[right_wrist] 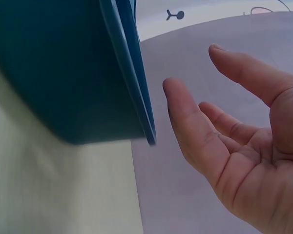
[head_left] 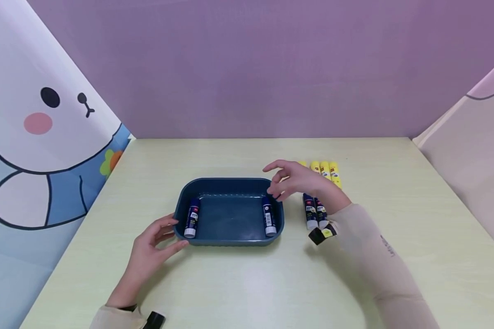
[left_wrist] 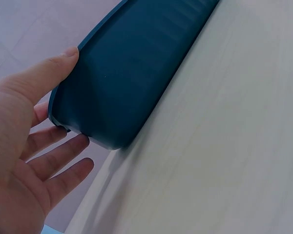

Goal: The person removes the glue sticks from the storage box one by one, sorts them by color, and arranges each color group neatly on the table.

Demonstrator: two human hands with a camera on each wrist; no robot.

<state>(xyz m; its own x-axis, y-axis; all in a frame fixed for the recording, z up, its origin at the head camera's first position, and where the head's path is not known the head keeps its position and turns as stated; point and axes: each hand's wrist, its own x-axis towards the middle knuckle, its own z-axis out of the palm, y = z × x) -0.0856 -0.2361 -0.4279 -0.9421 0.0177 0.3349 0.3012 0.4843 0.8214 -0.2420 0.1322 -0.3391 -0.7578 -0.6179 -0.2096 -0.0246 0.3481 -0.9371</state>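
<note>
A dark blue plastic tray [head_left: 230, 242] stands on the table. My left hand [head_left: 154, 240] holds its left end, thumb on the front edge and fingers at the side; the left wrist view shows the thumb [left_wrist: 63, 61] on the rim. One dark blue glue stick [head_left: 192, 219] lies in the tray along the left wall, another glue stick [head_left: 268, 217] along the right wall. Over the tray's back right corner hangs my right hand [head_left: 298, 179], fingers loosely bent and apart, holding nothing. In the right wrist view, that hand [right_wrist: 244, 141] is clear of the tray's rim [right_wrist: 132, 78].
Right of the tray, yellow glue sticks [head_left: 324, 170] lie in a row at the back, partly behind my right hand. Nearer me are dark blue glue sticks [head_left: 310, 212], partly hidden by the forearm. A purple panel [head_left: 271, 68] closes off the table's far edge.
</note>
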